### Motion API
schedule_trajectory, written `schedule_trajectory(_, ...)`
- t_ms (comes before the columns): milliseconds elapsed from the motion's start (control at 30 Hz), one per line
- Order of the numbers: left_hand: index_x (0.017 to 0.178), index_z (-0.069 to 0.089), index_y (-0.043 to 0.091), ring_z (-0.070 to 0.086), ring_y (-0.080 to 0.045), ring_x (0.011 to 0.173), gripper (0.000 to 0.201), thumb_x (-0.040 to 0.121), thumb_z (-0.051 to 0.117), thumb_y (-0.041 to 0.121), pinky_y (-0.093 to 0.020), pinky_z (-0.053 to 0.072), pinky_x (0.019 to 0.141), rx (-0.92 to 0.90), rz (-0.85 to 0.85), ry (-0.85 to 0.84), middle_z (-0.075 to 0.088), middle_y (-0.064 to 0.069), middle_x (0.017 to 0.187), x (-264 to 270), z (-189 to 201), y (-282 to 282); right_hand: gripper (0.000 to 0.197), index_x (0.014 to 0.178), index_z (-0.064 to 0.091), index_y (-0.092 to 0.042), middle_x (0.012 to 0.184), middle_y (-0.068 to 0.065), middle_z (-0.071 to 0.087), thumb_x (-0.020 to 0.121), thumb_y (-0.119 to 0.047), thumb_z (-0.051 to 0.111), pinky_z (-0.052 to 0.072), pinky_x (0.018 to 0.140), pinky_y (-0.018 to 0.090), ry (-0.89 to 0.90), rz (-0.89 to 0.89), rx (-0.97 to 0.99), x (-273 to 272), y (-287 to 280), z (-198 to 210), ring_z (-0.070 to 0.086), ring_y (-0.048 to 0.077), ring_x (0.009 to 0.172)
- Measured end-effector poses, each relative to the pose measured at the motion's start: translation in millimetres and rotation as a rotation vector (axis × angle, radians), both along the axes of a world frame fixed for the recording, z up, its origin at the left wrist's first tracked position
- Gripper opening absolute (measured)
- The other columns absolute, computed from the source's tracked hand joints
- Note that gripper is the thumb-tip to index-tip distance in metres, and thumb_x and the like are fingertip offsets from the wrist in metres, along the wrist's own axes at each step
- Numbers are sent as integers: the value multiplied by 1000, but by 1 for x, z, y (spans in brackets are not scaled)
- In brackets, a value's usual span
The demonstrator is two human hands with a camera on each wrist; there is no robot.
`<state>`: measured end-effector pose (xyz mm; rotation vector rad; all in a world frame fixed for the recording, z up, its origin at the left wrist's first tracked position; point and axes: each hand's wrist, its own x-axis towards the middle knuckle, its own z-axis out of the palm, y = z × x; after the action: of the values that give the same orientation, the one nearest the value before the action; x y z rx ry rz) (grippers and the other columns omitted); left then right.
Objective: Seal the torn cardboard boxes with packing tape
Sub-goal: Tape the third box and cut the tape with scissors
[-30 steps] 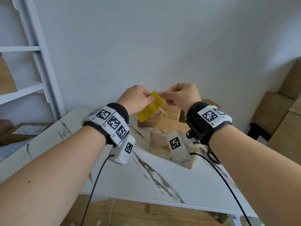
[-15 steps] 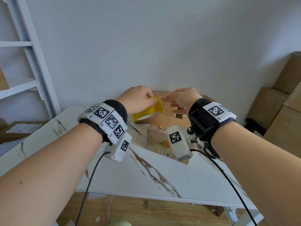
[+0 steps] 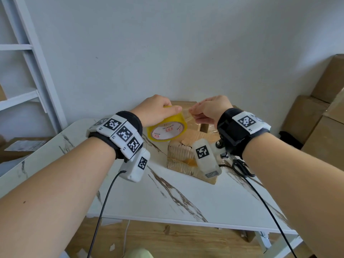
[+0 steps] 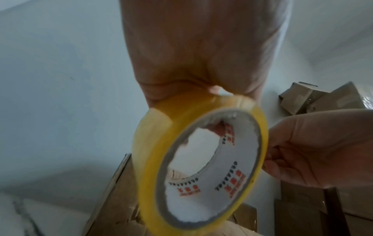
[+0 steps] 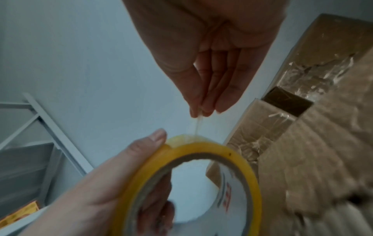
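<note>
A yellow roll of packing tape (image 3: 167, 128) (image 4: 199, 161) (image 5: 201, 175) with a white printed core hangs above the table, gripped from above by my left hand (image 3: 158, 112), thumb along its rim. My right hand (image 3: 210, 110) (image 5: 206, 67) pinches the clear tape end (image 5: 196, 124) just right of the roll, a short strip pulled off. Below them a torn cardboard box (image 3: 183, 153) lies on the marble table (image 3: 167, 198), its side crumpled. A second cardboard box (image 3: 186, 104) stands behind it against the wall, mostly hidden by my hands.
A white shelf frame (image 3: 33, 58) stands at the left with a flat parcel (image 3: 26, 146) below it. Stacked cardboard boxes (image 3: 320, 112) fill the right side. Black scissors (image 3: 242, 167) lie on the table by my right wrist. Wooden floor (image 3: 186, 243) shows below the table's front edge.
Both hands dropped lower toward the boxes. The roll turned so its white core faces me, and my right hand drew a short strip of tape away from it.
</note>
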<state>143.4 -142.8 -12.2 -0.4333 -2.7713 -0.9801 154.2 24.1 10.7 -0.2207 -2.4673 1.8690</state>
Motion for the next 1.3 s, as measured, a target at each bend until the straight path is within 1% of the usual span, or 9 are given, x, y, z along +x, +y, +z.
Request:
schedule_trajectory(167,54,32,20,30,-18,54,52,84,60,51,-29,22,58,103,41,11,25,1,54,-2,3,-2,39,114,58,6,72,13,64,77,5,71,59,63,31,-12,-3,31,3,0,11,62,17,59)
schedule_trajectory(300,46,29,21,27,-18,49,57,83,63,49,-31,24,58,-21,74,-22,24,2,50,-4,1,-23,10,88,63,-3,82,15,61,82,1,68,53,91,42,-76,-61,155,7,29,5,59,21,75)
schedule_trajectory(467,59,40,13,34,-18,55,49,89,54,49,-30,27,59,-315,75,-130,32,-1,57,-5,-6,-27,13,85,63,-2,80,16,62,77,5,70,55,83,33,-179,-54,185,15,54,-17,58,20,70)
schedule_trajectory(667,66,43,11,38,-16,60,44,98,40,41,-27,26,54,-428,48,-80,40,-3,66,-10,-14,-10,32,65,45,-19,63,5,40,88,-6,62,26,57,21,-263,46,169,23,62,-18,34,14,57)
schedule_trajectory(867,74,60,11,54,-20,76,53,80,55,64,-29,37,64,-492,81,-5,55,-2,74,-11,-14,-1,36,60,43,-18,58,3,41,88,-16,65,27,57,18,-308,32,297,30,66,-20,36,12,58)
schedule_trajectory(967,82,59,15,53,-20,96,52,86,44,65,-37,37,89,-635,88,29,56,5,91,-13,-15,6,34,61,53,-18,56,4,38,95,-21,55,26,61,13,-401,89,388,35,64,-25,31,12,54)
schedule_trajectory(1067,82,62,23,55,-22,103,49,88,39,66,-44,28,101,-767,85,53,64,3,100,-15,-17,12,19,102,71,-4,75,9,52,84,-12,68,40,80,20,-355,17,369,34,68,-32,41,14,62)
schedule_trajectory(1200,68,59,23,53,-21,88,51,86,41,68,-42,29,100,-831,71,35,59,6,75,-14,-18,20,6,80,63,-7,77,7,52,84,-5,66,37,80,24,-367,-5,373,33,74,-35,42,15,73)
schedule_trajectory(1300,67,60,24,54,-20,85,52,84,42,70,-42,30,98,-881,80,33,59,5,73,-14,-19,28,3,84,66,-2,63,4,56,85,-3,64,38,79,25,-350,-13,396,32,80,-36,43,16,75)
